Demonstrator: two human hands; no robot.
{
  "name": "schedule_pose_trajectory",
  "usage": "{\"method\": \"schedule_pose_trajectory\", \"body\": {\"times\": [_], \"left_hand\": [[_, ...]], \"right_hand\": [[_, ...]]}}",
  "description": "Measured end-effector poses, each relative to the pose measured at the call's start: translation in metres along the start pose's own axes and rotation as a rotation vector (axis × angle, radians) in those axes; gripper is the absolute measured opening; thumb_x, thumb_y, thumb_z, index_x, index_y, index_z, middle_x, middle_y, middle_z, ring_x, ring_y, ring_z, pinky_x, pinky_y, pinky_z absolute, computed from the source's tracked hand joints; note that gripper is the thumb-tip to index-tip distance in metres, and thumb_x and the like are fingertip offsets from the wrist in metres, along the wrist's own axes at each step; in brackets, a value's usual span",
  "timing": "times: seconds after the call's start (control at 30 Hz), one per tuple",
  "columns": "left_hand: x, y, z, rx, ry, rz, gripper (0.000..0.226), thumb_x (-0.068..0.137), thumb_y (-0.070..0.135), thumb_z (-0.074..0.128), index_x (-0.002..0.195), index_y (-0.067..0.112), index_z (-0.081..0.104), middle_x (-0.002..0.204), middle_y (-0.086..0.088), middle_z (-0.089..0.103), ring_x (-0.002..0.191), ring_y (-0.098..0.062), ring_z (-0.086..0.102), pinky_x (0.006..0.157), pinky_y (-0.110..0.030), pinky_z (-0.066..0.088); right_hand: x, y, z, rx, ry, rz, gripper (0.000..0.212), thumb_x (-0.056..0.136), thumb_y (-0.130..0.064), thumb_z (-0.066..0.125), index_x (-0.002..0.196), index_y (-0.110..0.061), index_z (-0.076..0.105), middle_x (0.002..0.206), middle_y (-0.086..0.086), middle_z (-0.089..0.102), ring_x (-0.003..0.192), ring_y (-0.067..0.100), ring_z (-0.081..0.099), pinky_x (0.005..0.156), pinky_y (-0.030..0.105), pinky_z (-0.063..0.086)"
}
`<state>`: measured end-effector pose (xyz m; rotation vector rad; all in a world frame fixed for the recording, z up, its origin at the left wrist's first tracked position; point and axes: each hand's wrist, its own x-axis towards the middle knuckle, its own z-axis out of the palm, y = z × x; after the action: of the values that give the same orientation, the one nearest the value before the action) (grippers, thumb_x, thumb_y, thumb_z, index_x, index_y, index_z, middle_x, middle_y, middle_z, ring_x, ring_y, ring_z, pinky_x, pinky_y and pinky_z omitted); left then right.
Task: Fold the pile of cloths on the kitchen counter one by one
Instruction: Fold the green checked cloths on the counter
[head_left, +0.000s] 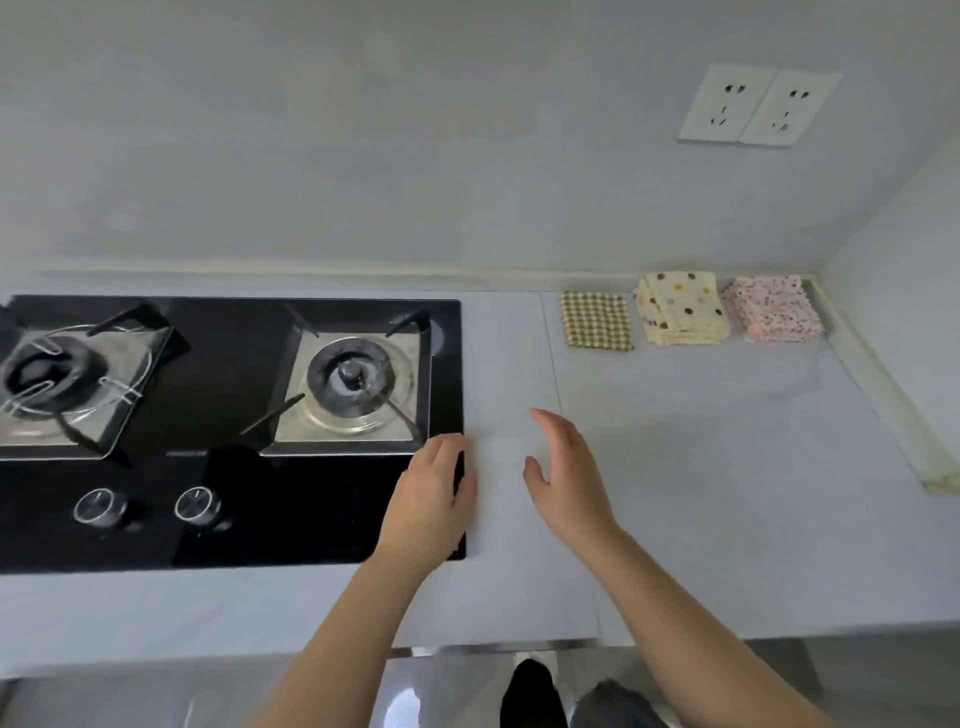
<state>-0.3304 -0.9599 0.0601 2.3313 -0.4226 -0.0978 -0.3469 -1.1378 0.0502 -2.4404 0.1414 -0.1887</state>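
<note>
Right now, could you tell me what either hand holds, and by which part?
Nothing is held; the left hand and right hand are both open and empty.

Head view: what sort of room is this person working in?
Most likely a home kitchen: a two-burner gas hob is set into a pale counter, with sockets on the wall and folded cloths at the back.

soft even light, slight blur throughout, wide-angle bending at edges.

Black gas hob (228, 431), wall sockets (758, 106)
</note>
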Motion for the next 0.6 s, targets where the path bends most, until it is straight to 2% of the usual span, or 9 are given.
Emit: {"method": "schedule_pose_trajectory", "body": {"times": [0.13,0.2,0.33,0.47,0.6], "left_hand": [[-0.050,-0.025,-0.047,0.026,0.004,-0.002,0.035,0.098,0.025,0.050,0.133,0.020,0.049,0.133,0.007,0.050,0.117,-0.010,0.050,0.094,-0.028,0.046],[-0.068,-0.038,-0.068,0.028,0.013,-0.001,0.035,0.098,0.026,0.050,0.132,0.021,0.049,0.132,0.008,0.050,0.117,-0.009,0.050,0.093,-0.029,0.047],[-0.092,-0.061,-0.109,0.017,0.059,-0.011,0.034,0.097,0.023,0.051,0.131,0.020,0.051,0.130,0.008,0.050,0.116,-0.010,0.050,0.092,-0.029,0.047],[-0.096,-0.083,-0.138,0.013,0.113,-0.014,0.032,0.097,0.023,0.052,0.128,0.019,0.052,0.126,0.008,0.053,0.110,-0.011,0.053,0.087,-0.028,0.048],[-0.090,-0.113,-0.159,0.028,0.134,-0.053,0.030,0.097,0.023,0.051,0.127,0.020,0.052,0.125,0.009,0.052,0.105,-0.009,0.052,0.080,-0.021,0.044]], "right_hand": [[-0.033,-0.049,0.028,0.015,-0.014,-0.009,0.047,0.093,-0.007,0.056,0.138,-0.012,0.045,0.143,0.003,0.044,0.132,0.017,0.041,0.110,0.026,0.035],[-0.045,-0.073,0.042,0.026,-0.042,0.003,0.044,0.094,-0.010,0.057,0.136,-0.015,0.045,0.143,0.000,0.043,0.132,0.013,0.039,0.105,0.018,0.034],[-0.053,-0.118,0.064,0.033,-0.069,-0.030,0.041,0.094,-0.009,0.057,0.134,-0.016,0.049,0.141,-0.003,0.045,0.130,0.011,0.042,0.096,0.002,0.024],[-0.045,-0.150,0.080,0.054,-0.057,-0.077,0.038,0.092,-0.008,0.057,0.129,-0.013,0.054,0.138,-0.001,0.047,0.129,0.012,0.044,0.103,0.020,0.039],[-0.029,-0.172,0.105,0.047,-0.109,-0.085,0.035,0.093,-0.009,0.057,0.128,-0.014,0.055,0.136,-0.004,0.049,0.127,0.009,0.044,0.095,0.000,0.025]]}}
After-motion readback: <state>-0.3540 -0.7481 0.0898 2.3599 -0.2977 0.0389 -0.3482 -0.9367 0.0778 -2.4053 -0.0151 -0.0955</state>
